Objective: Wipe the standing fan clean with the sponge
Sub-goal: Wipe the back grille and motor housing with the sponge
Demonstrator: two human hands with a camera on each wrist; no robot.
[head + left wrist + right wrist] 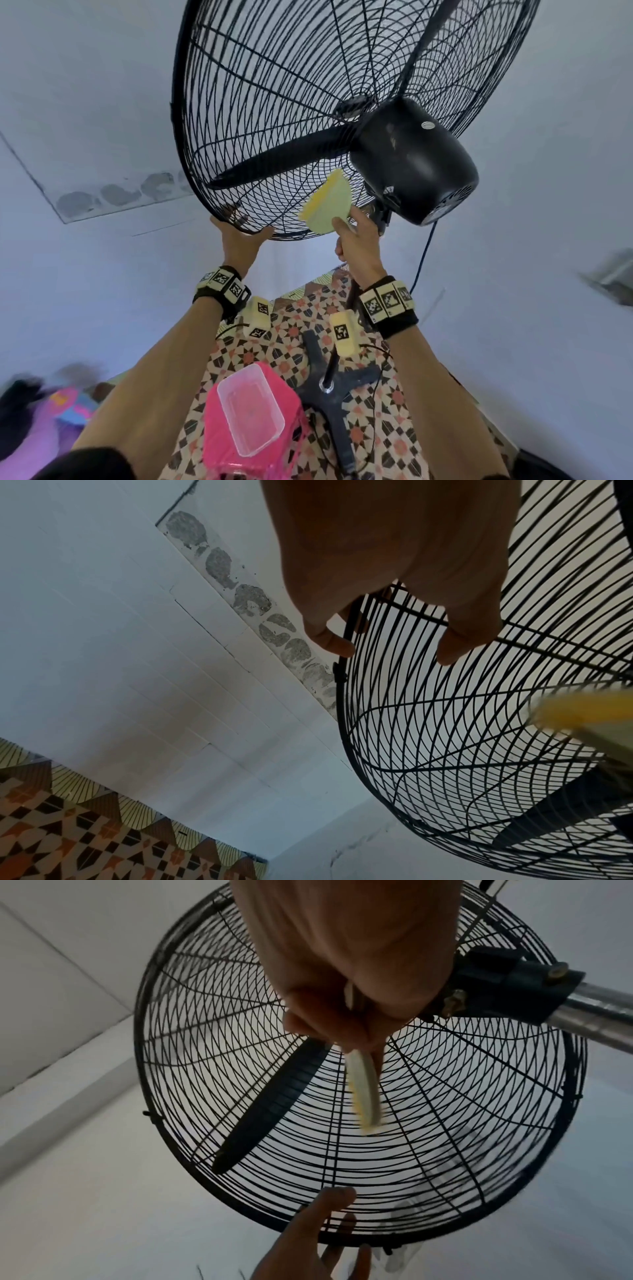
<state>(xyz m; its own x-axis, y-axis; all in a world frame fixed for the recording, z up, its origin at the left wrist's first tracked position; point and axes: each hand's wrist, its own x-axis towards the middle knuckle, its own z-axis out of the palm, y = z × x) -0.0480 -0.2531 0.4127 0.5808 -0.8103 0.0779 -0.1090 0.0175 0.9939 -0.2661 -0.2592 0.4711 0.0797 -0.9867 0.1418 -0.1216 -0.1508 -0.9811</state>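
The standing fan's black wire cage [274, 102] fills the upper head view, with its black motor housing [411, 154] at the right. My left hand [239, 233] grips the cage's bottom rim, thumb on the rear side and fingers on the front. My right hand [347, 222] pinches a yellow and pale green sponge [327, 205] and holds it against the rear grille, just below the motor. In the left wrist view my left hand [394, 610] straddles the rim [346, 669]. In the right wrist view the sponge [365, 1093] is edge-on against the cage [445, 1123].
Below me, the fan's black cross base [335, 394] and pole stand on a patterned floor [394, 428]. A clear plastic tub [250, 411] sits on a pink basket [219, 445]. A dark power cord [423, 260] hangs behind the motor. White walls surround the fan.
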